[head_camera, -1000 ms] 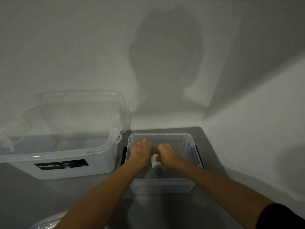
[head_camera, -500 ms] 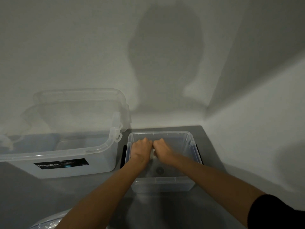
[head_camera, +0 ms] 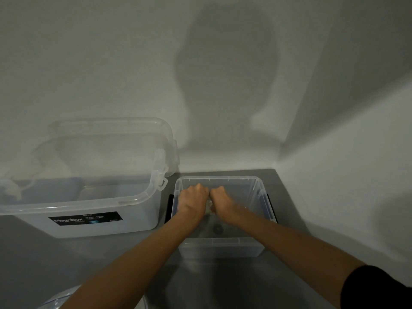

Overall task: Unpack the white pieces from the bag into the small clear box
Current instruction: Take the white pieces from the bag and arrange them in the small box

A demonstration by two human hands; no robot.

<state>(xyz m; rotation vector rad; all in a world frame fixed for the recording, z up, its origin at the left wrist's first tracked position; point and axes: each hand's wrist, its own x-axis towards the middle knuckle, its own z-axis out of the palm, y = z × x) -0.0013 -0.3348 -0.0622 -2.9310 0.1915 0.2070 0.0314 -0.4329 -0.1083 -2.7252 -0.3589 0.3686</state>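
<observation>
The small clear box (head_camera: 220, 247) stands on the grey table near the corner of the walls. Both my hands are inside it, fists side by side and almost touching. My left hand (head_camera: 192, 200) and my right hand (head_camera: 220, 201) are both closed on a small clear bag (head_camera: 209, 205), of which only a pale sliver shows between the fists. The white pieces are hidden by my fingers. A dark round mark (head_camera: 218, 229) shows on the box floor below my hands.
A large clear storage box (head_camera: 84, 208) with a black label stands to the left, its lid (head_camera: 111, 130) leaning against the wall behind it. Walls close in at the back and right. A rounded clear object (head_camera: 55, 301) peeks in at the bottom left edge.
My fists have drawn together and shifted slightly toward the far wall of the small box. The white bit seen between them a second ago is now mostly covered.
</observation>
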